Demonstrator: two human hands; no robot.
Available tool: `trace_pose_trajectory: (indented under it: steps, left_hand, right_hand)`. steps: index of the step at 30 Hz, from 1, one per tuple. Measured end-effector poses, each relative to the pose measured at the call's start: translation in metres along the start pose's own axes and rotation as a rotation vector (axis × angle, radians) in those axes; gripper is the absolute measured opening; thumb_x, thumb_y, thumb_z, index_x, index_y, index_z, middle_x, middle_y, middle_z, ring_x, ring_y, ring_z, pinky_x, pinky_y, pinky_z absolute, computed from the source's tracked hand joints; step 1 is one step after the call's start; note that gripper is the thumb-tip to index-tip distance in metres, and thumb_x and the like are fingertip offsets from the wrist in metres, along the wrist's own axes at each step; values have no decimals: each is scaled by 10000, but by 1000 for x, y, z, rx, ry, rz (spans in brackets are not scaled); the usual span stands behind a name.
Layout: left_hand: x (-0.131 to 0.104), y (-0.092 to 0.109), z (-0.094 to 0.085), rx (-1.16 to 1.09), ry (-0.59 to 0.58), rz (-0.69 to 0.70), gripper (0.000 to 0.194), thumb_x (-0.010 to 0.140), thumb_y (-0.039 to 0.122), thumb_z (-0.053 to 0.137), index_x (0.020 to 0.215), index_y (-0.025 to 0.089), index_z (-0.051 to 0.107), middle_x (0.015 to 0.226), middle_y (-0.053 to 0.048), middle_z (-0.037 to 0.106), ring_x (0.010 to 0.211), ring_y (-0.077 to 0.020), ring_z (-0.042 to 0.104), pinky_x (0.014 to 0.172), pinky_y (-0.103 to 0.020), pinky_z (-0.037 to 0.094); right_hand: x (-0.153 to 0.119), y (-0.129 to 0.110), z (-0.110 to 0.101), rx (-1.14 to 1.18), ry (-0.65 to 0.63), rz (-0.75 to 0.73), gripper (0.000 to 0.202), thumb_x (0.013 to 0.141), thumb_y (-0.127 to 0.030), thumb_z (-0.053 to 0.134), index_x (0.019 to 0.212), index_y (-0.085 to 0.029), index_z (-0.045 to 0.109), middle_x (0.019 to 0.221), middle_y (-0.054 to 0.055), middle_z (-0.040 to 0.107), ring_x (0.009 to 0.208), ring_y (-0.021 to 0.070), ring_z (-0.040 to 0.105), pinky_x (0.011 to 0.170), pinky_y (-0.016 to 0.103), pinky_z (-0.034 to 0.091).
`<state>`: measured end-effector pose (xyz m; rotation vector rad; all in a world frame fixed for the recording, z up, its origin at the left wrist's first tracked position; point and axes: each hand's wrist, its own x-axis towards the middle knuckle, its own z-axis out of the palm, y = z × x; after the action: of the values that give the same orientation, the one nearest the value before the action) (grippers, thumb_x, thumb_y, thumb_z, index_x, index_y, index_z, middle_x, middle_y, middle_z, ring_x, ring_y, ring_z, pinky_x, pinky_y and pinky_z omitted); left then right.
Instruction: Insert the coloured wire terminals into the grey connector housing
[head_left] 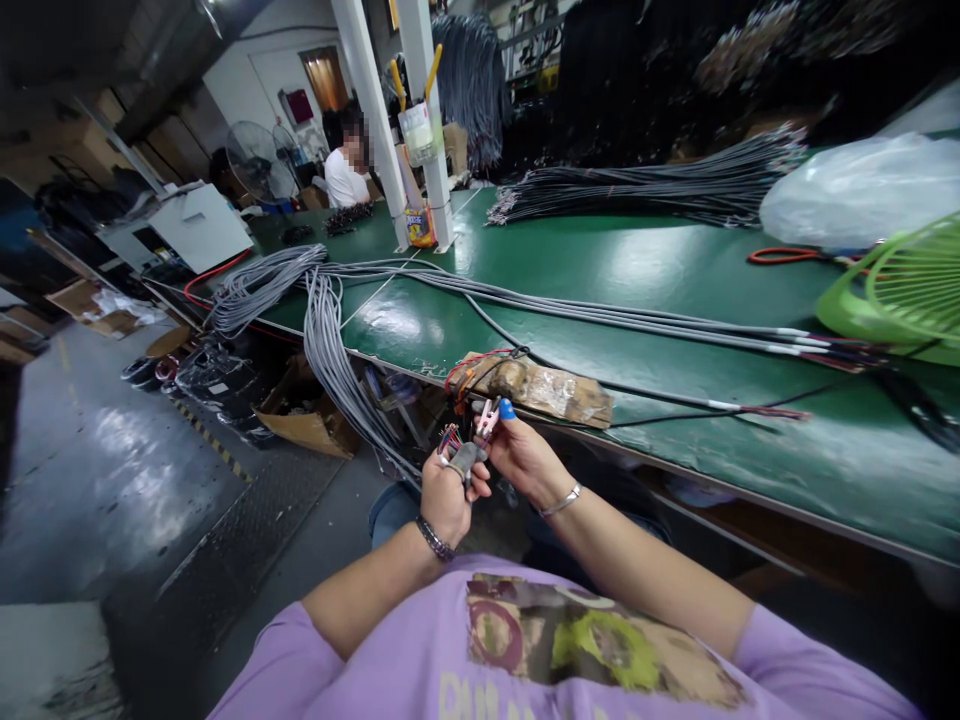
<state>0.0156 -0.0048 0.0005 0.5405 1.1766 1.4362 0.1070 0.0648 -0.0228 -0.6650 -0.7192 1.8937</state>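
My left hand (444, 500) is closed around a small bunch of thin coloured wires (450, 437), whose ends fan out above the fingers. A dark grey piece, perhaps a thumb cover, shows at its thumb. My right hand (525, 462), with a blue cover on one fingertip, pinches a small pale pink and white piece (487, 418) with prong-like ends; its exact kind is too small to tell. Both hands meet just off the table's front edge, close to a tape-wrapped wooden block (551, 390).
Long grey cables (592, 318) run along the green table (637, 255), and a looped bundle (326, 330) hangs over its front edge. Black cables (637, 190), a plastic bag (862, 190) and a green fan (900, 290) lie farther off. Posts (367, 120) rise mid-table; a person (346, 175) sits beyond.
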Motion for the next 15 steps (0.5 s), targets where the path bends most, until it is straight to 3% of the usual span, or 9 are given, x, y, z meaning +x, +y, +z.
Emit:
trace_pose_trajectory:
  steps: [3, 7, 10, 15]
  left_hand:
    - [-2, -2, -2, 6, -13, 13, 370, 610, 438, 717, 749, 164, 512, 525, 14, 590, 345, -72, 488, 336, -171, 196]
    - [-5, -3, -7, 13, -21, 25, 360, 629, 437, 711, 732, 164, 500, 519, 15, 589, 343, -70, 490, 335, -169, 193]
    - [-7, -4, -12, 21, -12, 21, 372, 629, 449, 718, 732, 166, 500, 517, 17, 586, 345, -70, 490, 336, -169, 192]
    - [-6, -8, -15, 47, -21, 50, 391, 632, 474, 722, 737, 161, 511, 530, 13, 592, 357, -72, 503, 338, -173, 203]
  right_hand:
    - [-4, 0, 0, 100, 38, 32, 425, 678, -622, 666, 764, -208, 620, 687, 12, 604, 588, 141, 504, 566, 275, 446]
    - [-16, -1, -7, 68, 5, 99, 473, 658, -653, 658, 741, -188, 627, 712, 22, 602, 609, 128, 526, 592, 266, 466]
    - [-30, -1, -11, -80, -56, 89, 447, 630, -596, 718, 745, -173, 631, 721, 25, 602, 603, 119, 519, 598, 268, 461]
    - [-40, -2, -7, -373, -50, -71, 265, 659, -399, 763, 691, -176, 623, 611, -15, 558, 564, 107, 458, 563, 254, 391]
